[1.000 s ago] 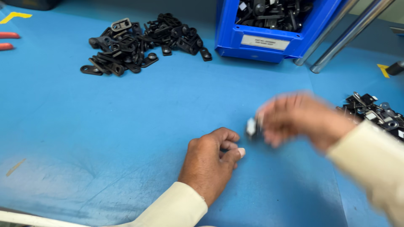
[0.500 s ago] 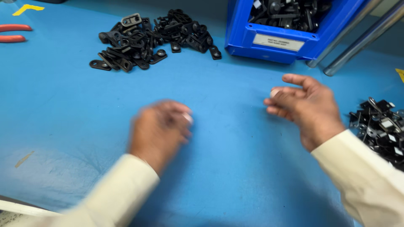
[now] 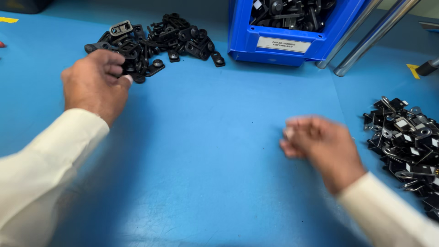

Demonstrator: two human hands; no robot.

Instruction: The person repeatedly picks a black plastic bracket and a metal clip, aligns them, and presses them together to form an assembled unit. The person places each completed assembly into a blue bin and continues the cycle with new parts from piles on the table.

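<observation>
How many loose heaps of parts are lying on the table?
2: a black heap at the far left by the left hand, and a heap with metal clips at the right edge.

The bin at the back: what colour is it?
Blue, with a pale label; the bin shows in the head view.

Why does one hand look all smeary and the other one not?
In the head view, the right hand is smeared by motion blur, its fingers soft-edged. The left hand at the pile of black parts is fairly sharp. The metal poles carry bright glare streaks, and soft shadows lie on the blue table under both arms.
</observation>
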